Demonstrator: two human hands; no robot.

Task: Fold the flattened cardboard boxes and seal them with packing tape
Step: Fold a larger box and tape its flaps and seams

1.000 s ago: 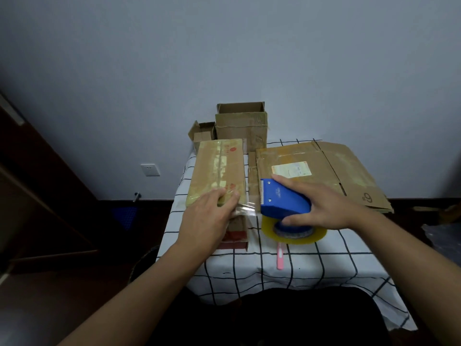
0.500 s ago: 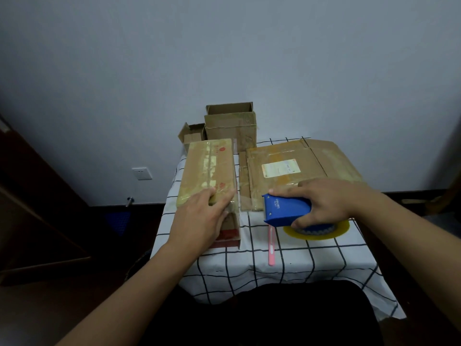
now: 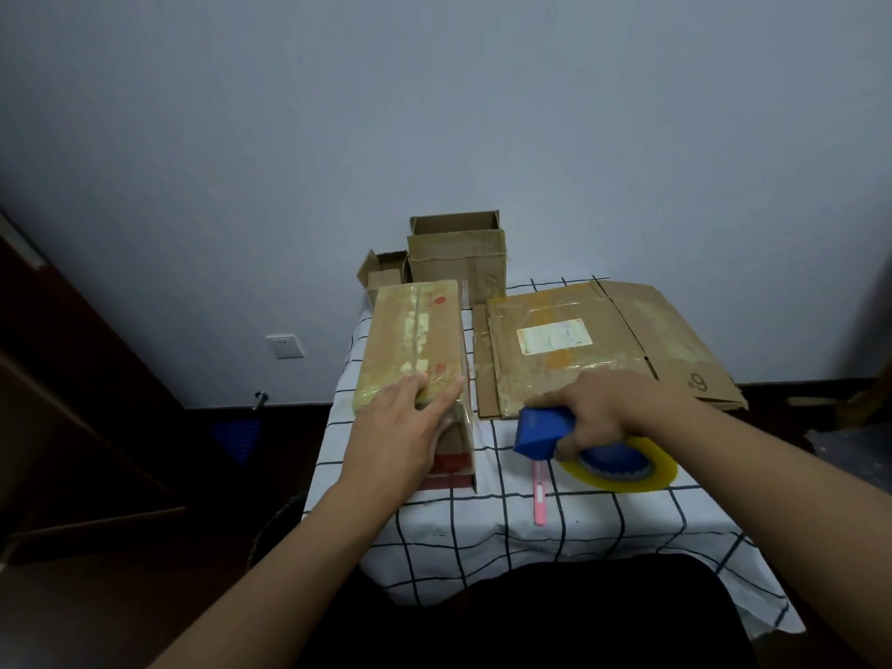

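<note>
Left hand, fingers straight, presses flat on the near end of the taped brown cardboard box. At 3 o'clock from it, right hand grips the blue tape dispenser carrying a yellow tape roll.

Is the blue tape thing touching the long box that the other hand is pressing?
Apart. In the head view, checked tablecloth shows between the blue tape dispenser in the right hand and the long box.

The bench, under a checked cloth, carries a taped box at its left edge, flattened cardboard on the right, two open boxes at the far edge, and a pink knife near the front.
</note>
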